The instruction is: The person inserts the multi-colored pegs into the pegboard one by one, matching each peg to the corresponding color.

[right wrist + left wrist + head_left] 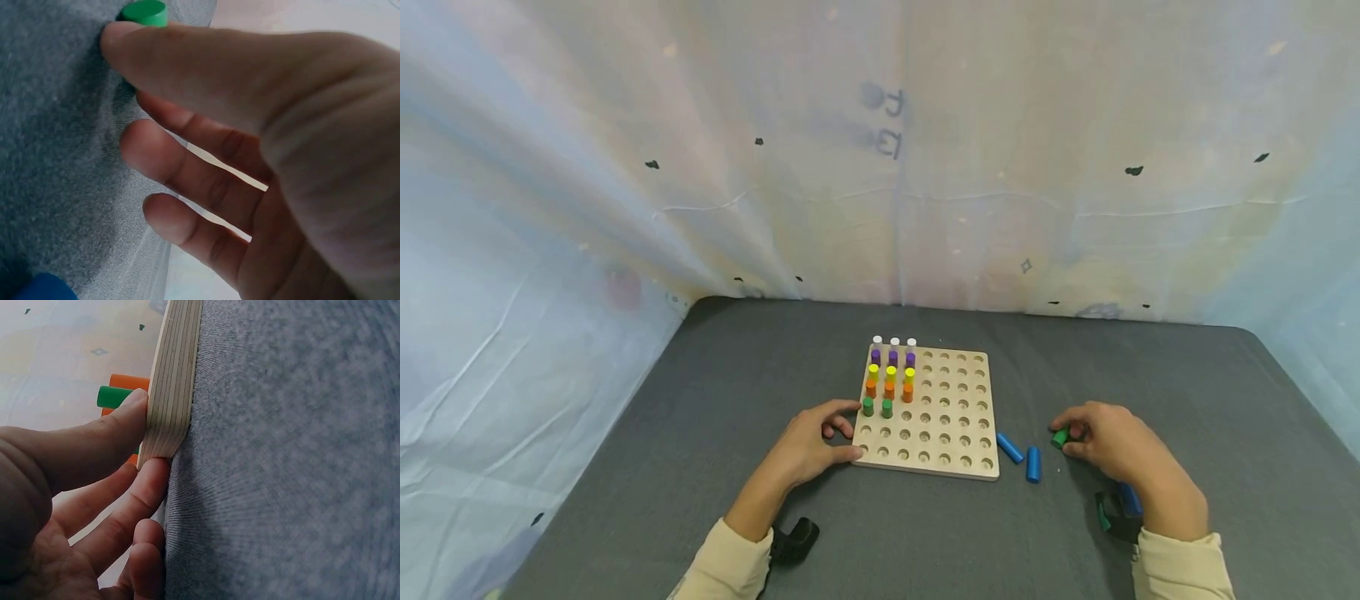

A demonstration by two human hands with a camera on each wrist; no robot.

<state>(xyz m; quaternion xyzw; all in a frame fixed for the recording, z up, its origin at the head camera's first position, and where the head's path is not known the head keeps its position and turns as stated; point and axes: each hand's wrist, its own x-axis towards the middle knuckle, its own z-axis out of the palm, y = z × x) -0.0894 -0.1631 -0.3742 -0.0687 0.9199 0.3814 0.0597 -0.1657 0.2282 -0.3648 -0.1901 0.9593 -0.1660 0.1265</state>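
Note:
A square wooden pegboard point(955, 433) lies on the grey table, with rows of round holes. My left hand point(814, 442) rests at its left side, thumb at the near corner and index fingertip by the edge; the left wrist view shows the thumb point(119, 428) against the board's rim. Well right of the board, my right hand point(1108, 437) pinches a green peg point(1060, 437) between thumb and forefinger, low over the cloth. In the right wrist view the green peg's end point(145, 12) shows beyond the thumb; the other fingers are loosely bent.
White, purple, yellow and orange pegs point(907, 392) stand three to a row on the board's left, with two green pegs point(887, 408) nearer. Blue pegs point(1033, 465) lie right of the board; another blue peg point(1131, 499) is partly under the right wrist. A hanging cloth point(970, 208) backs the table.

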